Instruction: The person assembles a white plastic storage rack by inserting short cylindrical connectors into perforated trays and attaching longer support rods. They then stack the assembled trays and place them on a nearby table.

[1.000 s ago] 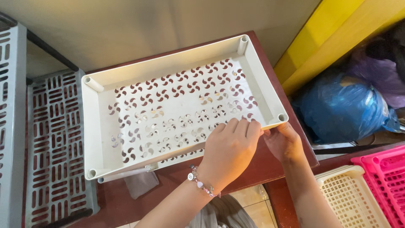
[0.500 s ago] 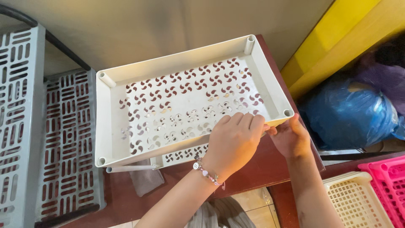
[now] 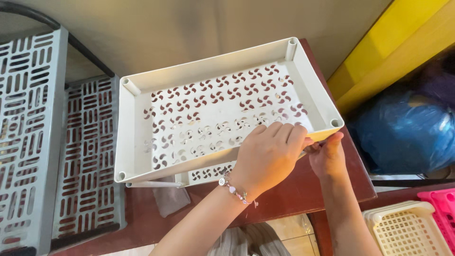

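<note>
Head view: the person's two bare hands worked at the near right edge of a white perforated tray (image 3: 213,118) on a dark red-brown tabletop (image 3: 303,189).
Change: compared with half a second and a second before, the white perforated tray sat further right and larger in the picture, and its near right corner had lifted clear of a second white tray (image 3: 208,173) under it, of which only a strip of perforated floor and rim showed.
Meaning: judged from that, the upper tray was being tilted or parted from the lower one rather than pressed onto it.
Left hand (image 3: 268,154): it lay over the tray's near long wall, fingers (image 3: 284,132) curled over the rim into the tray floor, clasping that wall; a beaded bracelet (image 3: 232,188) sat at the wrist.
Right hand (image 3: 327,156): it stood just beside the near right corner post, thumb up against the rim's outer face; whether its fingers gripped beneath the wall could not be told, for the wall hid them.
Tray position: tilted across the tabletop, its far long wall toward the back, its near wall under the left fingers and touching the right thumb.
Surroundings: grey slotted shelves (image 3: 33,142) stood to the left, a blue plastic bag (image 3: 403,132) to the right, a cream basket (image 3: 407,230) and a pink basket (image 3: 443,208) near the lower right.
</note>
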